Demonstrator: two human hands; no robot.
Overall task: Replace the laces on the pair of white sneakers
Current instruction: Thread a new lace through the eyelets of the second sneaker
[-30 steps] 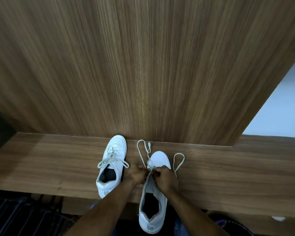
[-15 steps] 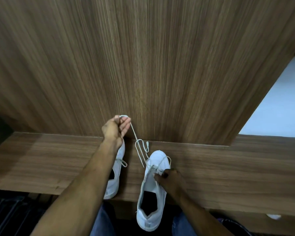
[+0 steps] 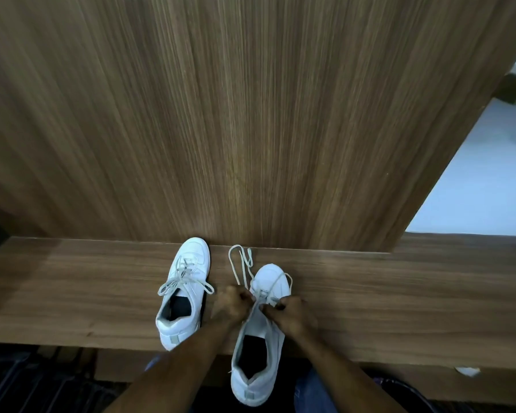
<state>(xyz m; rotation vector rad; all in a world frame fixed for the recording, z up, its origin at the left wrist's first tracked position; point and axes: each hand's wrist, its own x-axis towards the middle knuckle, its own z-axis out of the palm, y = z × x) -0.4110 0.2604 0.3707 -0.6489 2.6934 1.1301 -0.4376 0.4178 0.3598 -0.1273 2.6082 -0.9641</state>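
Observation:
Two white sneakers stand on a wooden shelf (image 3: 72, 293). The left sneaker (image 3: 183, 293) is fully laced with a tied bow. The right sneaker (image 3: 259, 347) overhangs the shelf's front edge and is partly laced. Its pale lace (image 3: 240, 263) trails in a loop past the toe toward the back panel. My left hand (image 3: 231, 305) pinches the lace at the left side of the eyelets. On the right side, by the tongue, my right hand (image 3: 291, 314) pinches the lace too. Both hands meet over the shoe's upper eyelets.
A tall wooden panel (image 3: 251, 114) rises right behind the shelf. A pale floor (image 3: 474, 189) shows at the right. Below the shelf's edge are my knees in blue jeans (image 3: 313, 391) and a dark floor. A small white scrap (image 3: 466, 371) lies at lower right.
My left hand, which had pulled the lace up high toward the panel, has come back down to the right sneaker's eyelets. The lace now lies slack past the toe.

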